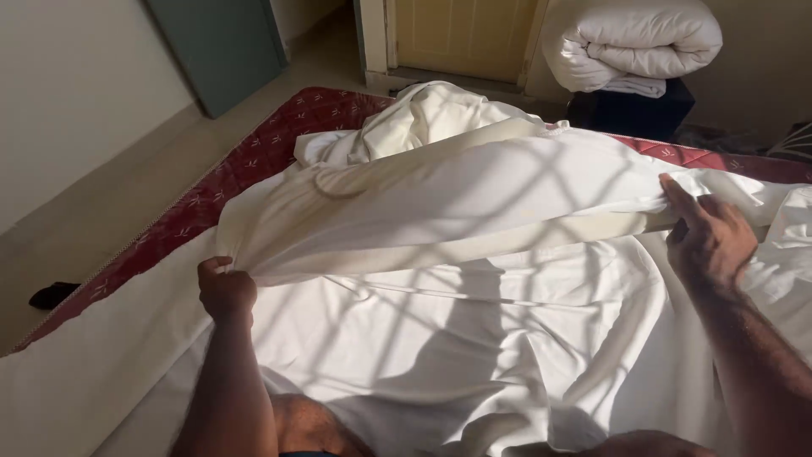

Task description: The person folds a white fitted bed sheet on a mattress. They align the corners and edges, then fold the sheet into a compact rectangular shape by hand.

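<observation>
A white bed sheet [440,195] lies rumpled over a dark red patterned mattress [254,161]. My left hand [225,288] is closed on a gathered edge of the sheet at the left and lifts it off the bed. My right hand [709,237] grips the same raised fold at the right, fingers wrapped over the cloth. The sheet hangs stretched between both hands, with more white cloth spread flat underneath. Window-grille shadows fall across it.
A rolled white duvet [630,42] rests on a dark stand [630,114] at the back right. A yellow door [461,38] and a teal door [220,46] stand behind the bed. A small black object [52,294] lies on the tan floor at left.
</observation>
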